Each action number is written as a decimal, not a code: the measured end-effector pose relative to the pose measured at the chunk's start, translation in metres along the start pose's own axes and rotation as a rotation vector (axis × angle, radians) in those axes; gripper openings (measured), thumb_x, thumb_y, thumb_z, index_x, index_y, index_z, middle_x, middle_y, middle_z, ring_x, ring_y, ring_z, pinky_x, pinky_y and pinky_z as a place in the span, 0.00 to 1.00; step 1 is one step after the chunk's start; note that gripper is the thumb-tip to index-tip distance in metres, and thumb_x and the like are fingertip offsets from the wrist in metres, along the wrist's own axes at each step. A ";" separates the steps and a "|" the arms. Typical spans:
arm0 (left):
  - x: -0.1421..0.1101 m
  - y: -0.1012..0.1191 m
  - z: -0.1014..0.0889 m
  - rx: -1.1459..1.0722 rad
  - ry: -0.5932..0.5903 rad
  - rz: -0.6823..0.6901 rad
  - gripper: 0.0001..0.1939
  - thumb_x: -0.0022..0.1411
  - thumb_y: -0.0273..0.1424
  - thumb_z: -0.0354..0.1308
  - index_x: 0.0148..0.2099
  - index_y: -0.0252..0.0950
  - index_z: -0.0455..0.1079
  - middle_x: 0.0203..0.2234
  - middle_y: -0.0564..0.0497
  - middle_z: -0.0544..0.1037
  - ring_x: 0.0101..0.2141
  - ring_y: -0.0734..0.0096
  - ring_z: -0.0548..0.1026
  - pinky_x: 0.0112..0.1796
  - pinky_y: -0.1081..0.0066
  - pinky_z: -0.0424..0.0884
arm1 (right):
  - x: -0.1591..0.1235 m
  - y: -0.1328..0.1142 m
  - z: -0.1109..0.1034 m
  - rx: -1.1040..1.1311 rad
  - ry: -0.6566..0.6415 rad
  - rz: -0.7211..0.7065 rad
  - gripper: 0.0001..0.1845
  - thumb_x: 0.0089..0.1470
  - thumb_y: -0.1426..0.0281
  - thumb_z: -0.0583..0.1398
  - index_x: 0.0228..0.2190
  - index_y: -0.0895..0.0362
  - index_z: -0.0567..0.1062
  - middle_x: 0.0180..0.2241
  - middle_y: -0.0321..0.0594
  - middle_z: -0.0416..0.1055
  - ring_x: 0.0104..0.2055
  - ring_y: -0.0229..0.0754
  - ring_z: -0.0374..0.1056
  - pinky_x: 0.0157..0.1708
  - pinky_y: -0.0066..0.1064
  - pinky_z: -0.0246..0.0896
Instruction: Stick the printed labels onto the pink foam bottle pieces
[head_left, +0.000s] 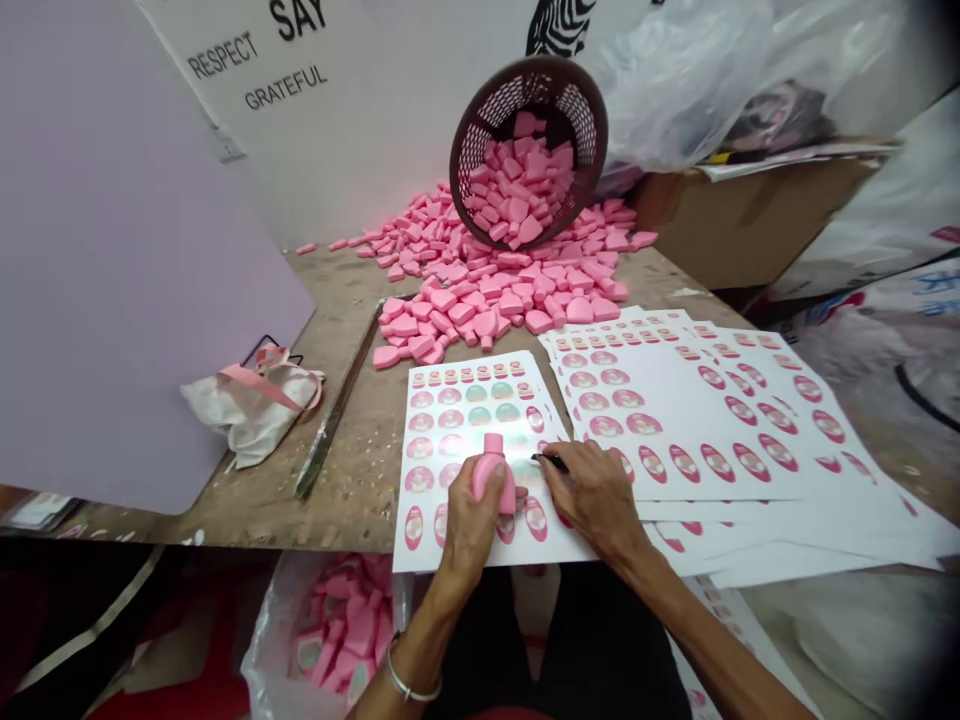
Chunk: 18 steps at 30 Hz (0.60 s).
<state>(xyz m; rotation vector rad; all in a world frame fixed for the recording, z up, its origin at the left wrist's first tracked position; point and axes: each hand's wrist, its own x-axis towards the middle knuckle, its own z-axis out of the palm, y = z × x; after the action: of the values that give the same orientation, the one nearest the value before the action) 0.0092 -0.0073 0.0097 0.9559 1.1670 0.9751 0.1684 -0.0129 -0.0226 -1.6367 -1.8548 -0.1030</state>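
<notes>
Foam pieces (487,300), pink, spill from a tipped basket (529,150) across the worn counter (352,470); left hand (472,530) grips one (upright) on a sticker sheet (450,420); right hand (592,495) pinches a small black item (551,461).

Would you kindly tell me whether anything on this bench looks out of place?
The brown plastic basket lies tipped over, and pink pieces have spilled from it across the wooden bench, which looks like a spill.

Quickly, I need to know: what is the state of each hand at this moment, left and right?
Left hand: closed, holding a pink moulded piece.
Right hand: closed, pinching a small black item; too small to tell what it is.
</notes>
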 end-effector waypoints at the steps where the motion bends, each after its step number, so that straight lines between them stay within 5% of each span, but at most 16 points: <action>1: 0.002 -0.002 -0.002 0.000 -0.016 -0.002 0.22 0.59 0.44 0.58 0.46 0.31 0.65 0.25 0.47 0.77 0.28 0.61 0.80 0.27 0.70 0.74 | -0.001 0.000 0.003 -0.045 -0.002 0.005 0.07 0.58 0.70 0.55 0.36 0.57 0.73 0.32 0.42 0.75 0.36 0.44 0.66 0.37 0.36 0.49; 6: 0.008 -0.008 -0.011 -0.048 -0.079 0.002 0.21 0.59 0.45 0.57 0.45 0.33 0.65 0.33 0.46 0.75 0.32 0.60 0.80 0.27 0.71 0.75 | -0.006 -0.001 0.004 -0.134 -0.045 0.018 0.07 0.59 0.70 0.55 0.32 0.57 0.73 0.29 0.41 0.73 0.34 0.43 0.64 0.37 0.35 0.47; 18: 0.010 -0.012 -0.015 0.009 -0.088 -0.013 0.20 0.60 0.46 0.56 0.46 0.35 0.66 0.29 0.48 0.76 0.28 0.63 0.80 0.26 0.72 0.74 | 0.001 0.002 0.000 0.048 -0.147 0.079 0.05 0.54 0.68 0.58 0.28 0.55 0.71 0.27 0.36 0.72 0.32 0.41 0.64 0.38 0.35 0.49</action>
<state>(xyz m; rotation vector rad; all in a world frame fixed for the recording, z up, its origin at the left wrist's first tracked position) -0.0033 0.0005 -0.0062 0.9877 1.1030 0.9089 0.1703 -0.0120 -0.0224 -1.7216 -1.8820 0.0979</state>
